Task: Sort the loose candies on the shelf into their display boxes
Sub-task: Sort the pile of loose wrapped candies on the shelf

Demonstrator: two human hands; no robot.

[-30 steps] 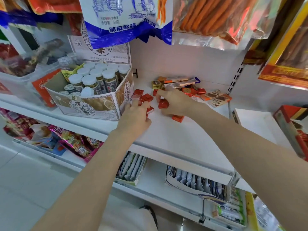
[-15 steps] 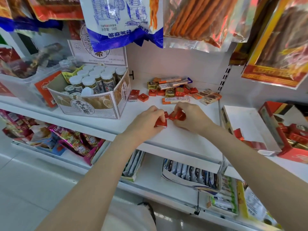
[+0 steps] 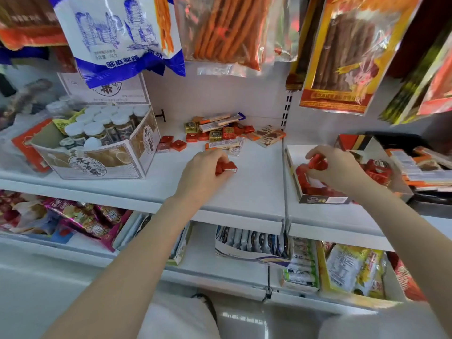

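My left hand (image 3: 204, 171) rests on the white shelf (image 3: 254, 189) and grips a few red square candies (image 3: 226, 166). My right hand (image 3: 338, 171) holds more red candies (image 3: 317, 163) over an open white display box (image 3: 293, 155), which has red candies along its left and front sides. A loose pile (image 3: 220, 134) of red squares, gold squares and long orange-and-white bars lies at the back of the shelf. Two more red squares (image 3: 172, 143) sit to the pile's left.
A carton of white-capped jars (image 3: 97, 143) stands at the left. To the right, a red box of wrapped sweets (image 3: 381, 167) and stacked orange packets (image 3: 425, 165). Snack bags (image 3: 220, 28) hang overhead. A metal divider (image 3: 285, 167) splits the shelf.
My right hand has carried its red candies rightward from the shelf's middle to over the white box. The left hand stays near the middle, still gripping red candies. The view has swung right.
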